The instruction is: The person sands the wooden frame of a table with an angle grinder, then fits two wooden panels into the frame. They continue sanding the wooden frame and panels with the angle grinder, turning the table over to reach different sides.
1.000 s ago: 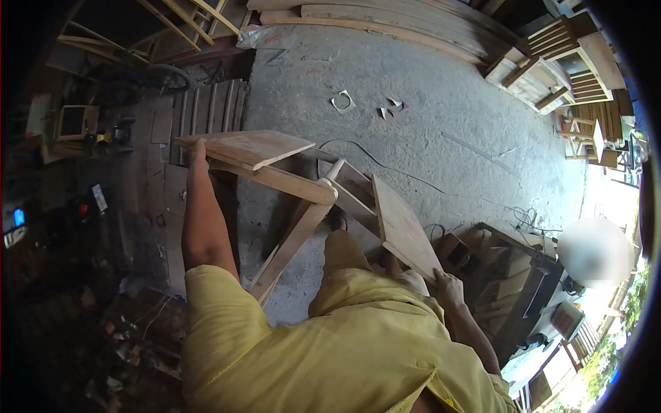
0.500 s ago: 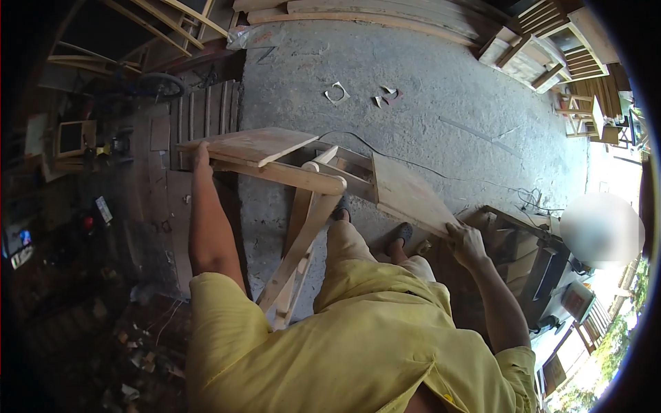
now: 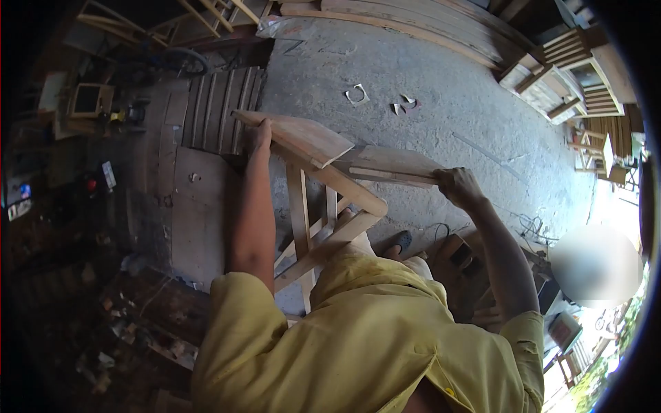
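A bare wooden chair (image 3: pixel 337 237) with slanted legs and two flat panels is tilted in front of my body. My left hand (image 3: pixel 261 134) grips the outer edge of its left panel (image 3: pixel 303 138), which is shaped like a writing board on an arm rail. Closed round the end of the other panel (image 3: pixel 392 164), seen nearly edge-on, is my right hand (image 3: pixel 460 187). Both hands' fingers are partly hidden under the wood. The chair's lower legs are partly hidden by my shirt and left arm.
Paper-like scraps (image 3: pixel 357 95) lie on the concrete floor (image 3: pixel 413 62). Long planks (image 3: pixel 399 27) are stacked at the back, and wooden furniture (image 3: pixel 551 89) stands at the back right. A cable (image 3: pixel 530 224) curls on the right. Another person, blurred, is at far right.
The chair has swung round and tipped, with its right panel now nearly edge-on. My left hand has moved right and slightly up; my right hand has risen. The view has shifted.
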Motion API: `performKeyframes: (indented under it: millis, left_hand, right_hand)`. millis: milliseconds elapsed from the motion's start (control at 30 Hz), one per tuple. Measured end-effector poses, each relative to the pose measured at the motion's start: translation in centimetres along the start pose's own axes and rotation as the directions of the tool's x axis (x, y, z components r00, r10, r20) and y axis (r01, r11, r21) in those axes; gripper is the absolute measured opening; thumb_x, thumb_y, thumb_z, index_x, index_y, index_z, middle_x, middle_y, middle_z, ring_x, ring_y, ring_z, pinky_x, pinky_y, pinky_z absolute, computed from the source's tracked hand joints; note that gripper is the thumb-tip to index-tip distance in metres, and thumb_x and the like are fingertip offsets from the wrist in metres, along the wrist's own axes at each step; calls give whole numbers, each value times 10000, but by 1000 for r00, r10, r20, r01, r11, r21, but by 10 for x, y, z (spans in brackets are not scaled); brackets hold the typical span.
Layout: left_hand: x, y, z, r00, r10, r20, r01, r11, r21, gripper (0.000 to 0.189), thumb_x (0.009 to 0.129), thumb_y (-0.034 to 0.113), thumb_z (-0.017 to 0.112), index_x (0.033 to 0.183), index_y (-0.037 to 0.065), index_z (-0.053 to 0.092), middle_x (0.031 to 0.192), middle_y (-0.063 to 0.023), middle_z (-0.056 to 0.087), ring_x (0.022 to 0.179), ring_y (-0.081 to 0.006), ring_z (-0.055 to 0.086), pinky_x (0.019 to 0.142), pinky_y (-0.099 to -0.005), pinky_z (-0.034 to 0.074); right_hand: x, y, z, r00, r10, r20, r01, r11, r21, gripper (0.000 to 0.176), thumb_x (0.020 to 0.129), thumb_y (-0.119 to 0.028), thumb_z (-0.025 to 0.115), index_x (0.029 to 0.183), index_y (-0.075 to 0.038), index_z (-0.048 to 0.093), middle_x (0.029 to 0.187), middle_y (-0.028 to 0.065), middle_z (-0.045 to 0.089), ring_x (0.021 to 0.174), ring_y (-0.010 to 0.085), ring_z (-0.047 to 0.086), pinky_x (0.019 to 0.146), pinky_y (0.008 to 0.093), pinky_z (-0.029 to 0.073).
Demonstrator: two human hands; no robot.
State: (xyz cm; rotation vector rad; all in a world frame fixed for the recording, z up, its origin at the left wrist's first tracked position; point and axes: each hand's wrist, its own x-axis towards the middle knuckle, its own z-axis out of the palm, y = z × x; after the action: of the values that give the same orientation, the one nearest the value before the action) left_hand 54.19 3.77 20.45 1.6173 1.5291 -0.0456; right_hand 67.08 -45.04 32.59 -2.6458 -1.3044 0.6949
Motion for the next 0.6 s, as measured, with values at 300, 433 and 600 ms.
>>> performKeyframes:
  millis: [300,433,600]
  left_hand:
    - [-86,-81,-11,979,160,127,-92,902,-423,737,915,571,560,1318,-44,531,1322,-215,568,1247,-339,527,1018,-440,433]
    - [-156,-220,5,869,489,-77,-494,868,-57,629,963,505,548,1260,-50,560,1257,-238,584,1199,-362,540,1046,-452,400]
    - [-299,-349,-3,881,319,-349,-324,945,46,711,887,469,685,1336,-48,492,1356,-264,501,1267,-422,474,1064,-462,382]
  right_hand:
    - [13,4,-2,998,-49,47,51,997,-62,142,834,-147,620,952,-99,683,785,167,684,749,378,666,703,496,522]
    - [14,12,5,992,-127,25,129,984,-119,128,842,-166,609,920,-87,674,783,169,682,735,386,661,697,500,518]
    - [18,21,13,969,-241,-46,233,964,-127,134,831,-192,622,890,-83,673,819,171,685,785,378,669,689,481,520]
